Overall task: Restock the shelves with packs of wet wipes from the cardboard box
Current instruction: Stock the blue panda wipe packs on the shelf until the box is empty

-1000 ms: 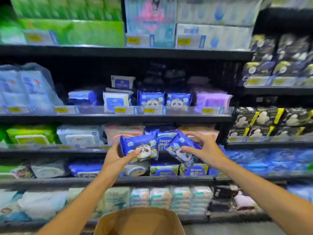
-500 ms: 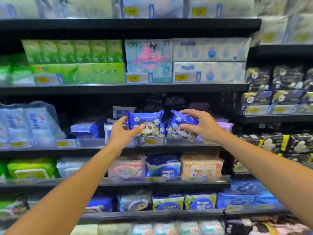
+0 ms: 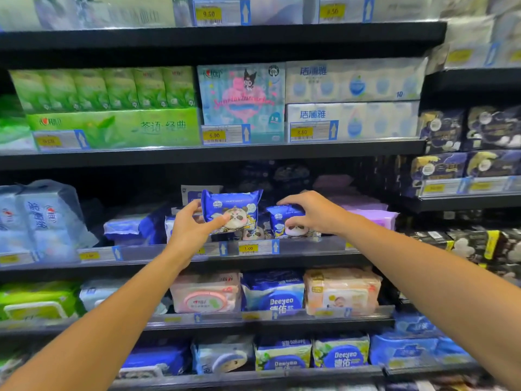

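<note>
Both hands are up at the middle shelf (image 3: 282, 256), roughly centre of the frame. The left hand (image 3: 188, 232) grips a blue panda wet-wipe pack (image 3: 231, 210), thumb across the front over the panda print and fingers tucked behind it. That pack sits upright, lifted a bit above the shelf's front rail, just left of centre.

The right hand (image 3: 313, 211) comes down from above on a second blue panda pack (image 3: 286, 221), fingers curled over the top edge and thumb on the front, so it's gripping too. This one sits lower, right down at the shelf among other panda packs (image 3: 253, 234) that peek out between the two. A yellow price tag reading 1.00 (image 3: 248, 248) is on the rail directly under them.

Around that: purple packs (image 3: 372, 214) just to the right of the right hand, pale blue bundled tissues (image 3: 39, 218) at the far left of the same shelf. The shelf above has green tissue packs (image 3: 112, 108) on the left, a pink-and-blue cartoon pack (image 3: 242, 100) in the middle, white-and-blue packs (image 3: 352, 100) on the right. Below the hands there's a pink lidded wipes pack (image 3: 207, 294), a blue Deeyeo pack (image 3: 275, 294) and a peach baby-wipes pack (image 3: 342, 292) side by side. Dark navy packs (image 3: 465, 131) fill the neighbouring unit at the right edge.
</note>
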`<state>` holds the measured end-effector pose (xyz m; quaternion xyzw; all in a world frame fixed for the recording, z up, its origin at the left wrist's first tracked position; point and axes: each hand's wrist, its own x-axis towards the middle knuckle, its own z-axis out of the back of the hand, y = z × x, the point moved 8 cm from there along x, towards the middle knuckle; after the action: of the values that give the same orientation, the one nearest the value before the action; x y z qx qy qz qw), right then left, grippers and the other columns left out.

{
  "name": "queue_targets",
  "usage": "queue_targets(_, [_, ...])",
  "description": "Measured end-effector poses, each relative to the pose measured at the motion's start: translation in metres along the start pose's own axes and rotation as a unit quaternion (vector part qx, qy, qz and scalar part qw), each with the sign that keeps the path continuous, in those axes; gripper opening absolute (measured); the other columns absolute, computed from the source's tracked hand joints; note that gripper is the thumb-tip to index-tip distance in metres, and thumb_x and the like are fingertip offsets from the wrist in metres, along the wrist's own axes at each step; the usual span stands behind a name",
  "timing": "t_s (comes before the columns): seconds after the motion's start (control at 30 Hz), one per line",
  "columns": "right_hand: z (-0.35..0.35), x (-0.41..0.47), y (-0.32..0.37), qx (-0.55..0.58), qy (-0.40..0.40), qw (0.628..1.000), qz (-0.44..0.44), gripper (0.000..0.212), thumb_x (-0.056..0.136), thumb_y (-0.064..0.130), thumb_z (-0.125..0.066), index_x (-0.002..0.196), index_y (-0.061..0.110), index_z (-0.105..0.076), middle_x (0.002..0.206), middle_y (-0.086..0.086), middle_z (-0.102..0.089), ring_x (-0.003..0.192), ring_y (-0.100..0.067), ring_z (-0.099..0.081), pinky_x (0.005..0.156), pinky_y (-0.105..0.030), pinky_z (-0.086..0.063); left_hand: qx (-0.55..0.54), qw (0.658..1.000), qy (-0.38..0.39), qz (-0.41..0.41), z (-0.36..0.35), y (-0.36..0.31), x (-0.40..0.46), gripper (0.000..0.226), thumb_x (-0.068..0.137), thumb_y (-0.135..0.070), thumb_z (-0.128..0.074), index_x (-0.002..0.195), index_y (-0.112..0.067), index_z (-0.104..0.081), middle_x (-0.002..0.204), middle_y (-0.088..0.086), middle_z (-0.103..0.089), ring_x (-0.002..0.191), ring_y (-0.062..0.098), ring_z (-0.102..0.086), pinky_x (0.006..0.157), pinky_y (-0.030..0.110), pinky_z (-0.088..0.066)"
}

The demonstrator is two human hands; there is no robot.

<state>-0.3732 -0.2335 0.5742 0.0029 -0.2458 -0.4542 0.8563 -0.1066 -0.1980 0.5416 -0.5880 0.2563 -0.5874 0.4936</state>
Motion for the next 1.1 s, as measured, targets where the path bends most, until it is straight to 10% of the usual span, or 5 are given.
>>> queue_targets(0.37, [-0.033,-0.016,-0.042,0.041,-0.025,0.999,-0.025,0.051,0.082,0.045,-0.076,0.131,0.043,-0.06,0.131,0.005,-0.056,0.128,-0.018,-0.037,0.11,-0.043,-0.032,0.043,0.998,0.046,-0.016,-0.036,0.003,0.012,0.05,0.082,-0.029,-0.08,0.123,-0.017,-0.054,0.116,-0.002,-0.068,0.105,0.014,-0.066,0.072,0.021,-0.054])
queue_targets(0.77, [-0.018,-0.027,-0.04,-0.06,-0.111,0.992,-0.013,0.049,0.085,0.046,-0.073,0.131,0.035,-0.062,0.127,0.011,-0.059,0.117,-0.017,-0.043,0.098,-0.033,-0.024,0.201,0.97,0.079,-0.109,-0.048,-0.013,0.011,0.046,0.08,-0.03,-0.082,0.112,-0.027,-0.05,0.1,-0.008,-0.062,0.085,0.008,-0.064,0.055,0.009,-0.047])
queue_targets(1.1, [-0.015,-0.037,-0.038,-0.009,-0.122,0.992,-0.04,0.049,0.082,0.041,-0.078,0.127,0.029,-0.063,0.123,0.008,-0.063,0.119,-0.018,-0.046,0.1,-0.04,-0.039,0.346,0.919,0.164,-0.097,-0.059,-0.001,0.017,0.051,0.081,-0.039,-0.08,0.124,-0.021,-0.06,0.127,0.001,-0.039,0.106,0.013,-0.046,0.085,0.024,-0.042])
